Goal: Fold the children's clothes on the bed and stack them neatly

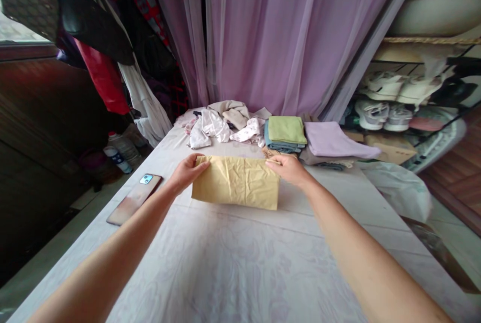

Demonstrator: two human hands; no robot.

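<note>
A folded yellow cloth, creased down its middle, hangs between my two hands above the white-covered table. My left hand pinches its upper left corner with the thumb on top. At the upper right corner, my right hand grips the edge between thumb and fingers. Just behind the cloth stands a stack of folded clothes with a green piece on top. To its right lies another stack topped by a lilac piece. A loose heap of pale clothes sits behind my left hand.
A phone lies face down near the left table edge. Purple curtains hang behind the table. Bags and garments hang at left, above bottles on the floor. Shelves with shoes and a plastic bag are at right.
</note>
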